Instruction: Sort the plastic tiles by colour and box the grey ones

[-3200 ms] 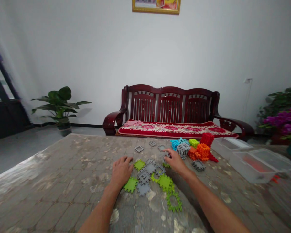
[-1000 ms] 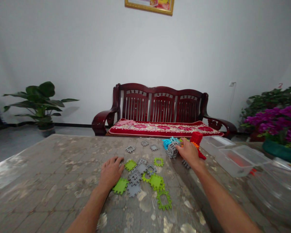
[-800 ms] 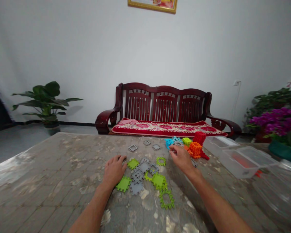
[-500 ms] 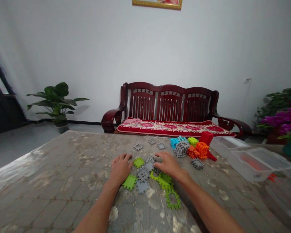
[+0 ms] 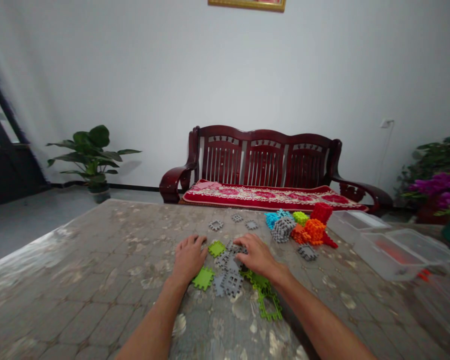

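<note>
Several flat grey interlocking pieces (image 5: pixel 232 283) lie in a loose, overlapping group on the patterned table. My right hand (image 5: pixel 257 254) is over the right side of this group, thumb and fingers apart, touching grey pieces at its fingertips. Flat on the table to the left rests my left hand (image 5: pixel 189 255), fingers spread, holding nothing. Close beside it are two green square pieces, one upper (image 5: pixel 216 248) and one lower (image 5: pixel 203 278). Green frame-like pieces (image 5: pixel 269 305) extend below my right wrist. Three grey pieces (image 5: pixel 216 225) lie farther back.
Blue, grey, red and orange (image 5: pixel 315 231) assembled blocks stand at the back right, with a grey stack (image 5: pixel 307 252) before them. Clear plastic boxes (image 5: pixel 390 267) sit at the table's right. Beyond the table are a wooden bench (image 5: pixel 264 157) and a potted plant (image 5: pixel 93 157).
Grey pieces in the group have shifted, with a lattice one now lower and to the right. My right hand has moved slightly left. The whole view has shifted a little.
</note>
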The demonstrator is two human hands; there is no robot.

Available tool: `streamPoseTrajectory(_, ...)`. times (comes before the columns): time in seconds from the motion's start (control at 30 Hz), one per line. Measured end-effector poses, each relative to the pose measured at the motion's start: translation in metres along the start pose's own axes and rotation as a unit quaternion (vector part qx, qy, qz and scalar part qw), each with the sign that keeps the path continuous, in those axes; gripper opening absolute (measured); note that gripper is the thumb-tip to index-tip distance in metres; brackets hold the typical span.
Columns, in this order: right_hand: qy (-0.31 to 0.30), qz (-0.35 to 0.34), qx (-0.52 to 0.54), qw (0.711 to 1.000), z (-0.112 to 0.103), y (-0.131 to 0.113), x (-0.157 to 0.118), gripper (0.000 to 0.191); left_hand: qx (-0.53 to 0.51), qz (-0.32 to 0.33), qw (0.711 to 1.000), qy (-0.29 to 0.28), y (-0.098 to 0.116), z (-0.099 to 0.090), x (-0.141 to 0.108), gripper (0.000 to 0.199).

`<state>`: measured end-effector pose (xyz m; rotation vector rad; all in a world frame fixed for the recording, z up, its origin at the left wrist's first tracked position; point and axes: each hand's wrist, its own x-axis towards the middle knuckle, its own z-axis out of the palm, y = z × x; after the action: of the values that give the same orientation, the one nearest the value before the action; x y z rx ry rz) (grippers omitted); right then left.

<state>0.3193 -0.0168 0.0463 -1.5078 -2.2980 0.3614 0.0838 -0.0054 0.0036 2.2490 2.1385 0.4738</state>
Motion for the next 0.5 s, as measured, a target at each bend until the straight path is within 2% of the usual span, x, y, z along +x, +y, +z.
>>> streamPoseTrajectory(0.13,-0.039,-0.035,-0.011,0.999,-0.001,-0.006,-0.003,0.064,-0.001,0.000,1.000,-0.002,0.000,-0.001,0.000,0.040)
streamPoseTrajectory(0.23,-0.054,-0.036,-0.023,0.998,0.000,-0.009,-0.001,0.065,-0.002,0.000,1.000,-0.001,0.000,-0.001,-0.001,0.040)
streamPoseTrajectory(0.33,-0.035,-0.046,-0.019,0.998,0.001,-0.010,0.001,0.054,-0.006,-0.001,1.000,-0.001,-0.001,0.000,0.000,0.039)
streamPoseTrajectory(0.4,-0.017,-0.053,0.006,0.998,-0.002,-0.010,0.000,0.038,-0.007,0.001,1.000,-0.002,-0.001,0.000,0.000,0.039)
streamPoseTrajectory(0.5,0.055,-0.055,0.061,0.995,-0.012,-0.008,-0.007,0.019,-0.002,0.002,1.000,-0.005,-0.001,0.000,0.000,0.040)
